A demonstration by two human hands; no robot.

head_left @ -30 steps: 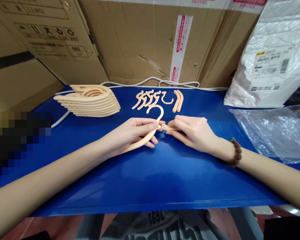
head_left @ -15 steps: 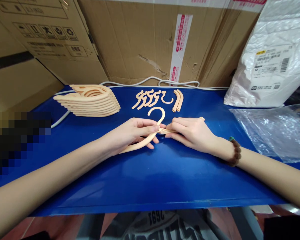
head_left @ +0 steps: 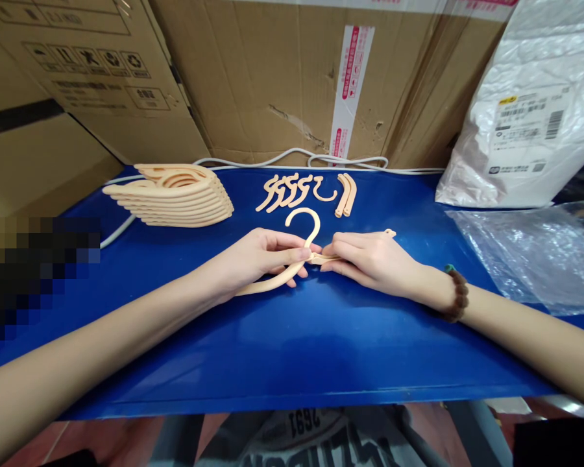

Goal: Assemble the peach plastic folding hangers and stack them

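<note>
2 hands meet low over the table [head_left: 296, 363]. Our left hand [head_left: 270, 255] pinches a hanger [head_left: 267, 284] beneath its hook [head_left: 316, 225], thumb on top; our right hand [head_left: 370, 255] grasps a strip [head_left: 324, 259], its near end against the joint. We judge the left pinch steadies the joint while the right fingers align the strip; whether the 2 pieces are locked, we cannot tell. Our right palm faces down, and both forearms slant inward. Beyond lie loose hooks [head_left: 302, 193] and 2 spare strips [head_left: 354, 192], probably kept within reach, with stacked hangers [head_left: 170, 204] to the left.
</note>
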